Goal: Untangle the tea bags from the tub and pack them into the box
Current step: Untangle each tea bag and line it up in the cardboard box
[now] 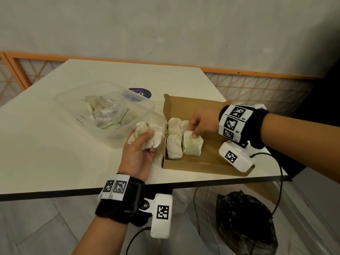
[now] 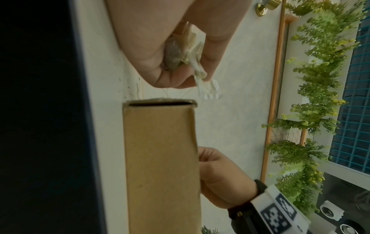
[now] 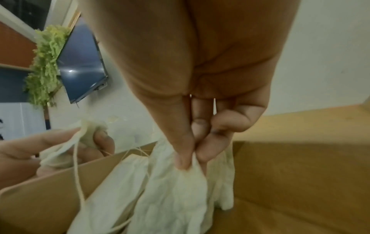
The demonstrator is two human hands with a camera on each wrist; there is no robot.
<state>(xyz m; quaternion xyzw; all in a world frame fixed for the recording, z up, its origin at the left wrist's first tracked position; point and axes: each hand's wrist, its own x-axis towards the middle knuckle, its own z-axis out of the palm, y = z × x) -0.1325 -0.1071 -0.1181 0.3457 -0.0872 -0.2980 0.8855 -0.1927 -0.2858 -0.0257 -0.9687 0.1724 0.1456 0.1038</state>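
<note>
Cardboard box [image 1: 206,159] on worktop [image 1: 55,144]: our right hand [image 1: 200,120] is pinching tea bag [image 1: 193,146] inside it; left hand [image 1: 139,153] is gripping tangled clump [image 1: 145,135] beside tub [image 1: 103,111]. Risk: shared strings are snagging, dragging packed bags out.

Head view: looked down and forward over the table's [image 1: 55,144] near edge. Left wrist view: close behind fingers, beside the box's [image 2: 160,158] outer wall. Right wrist view: close, into that box [image 3: 300,158]. Shared by all: the box.
</note>
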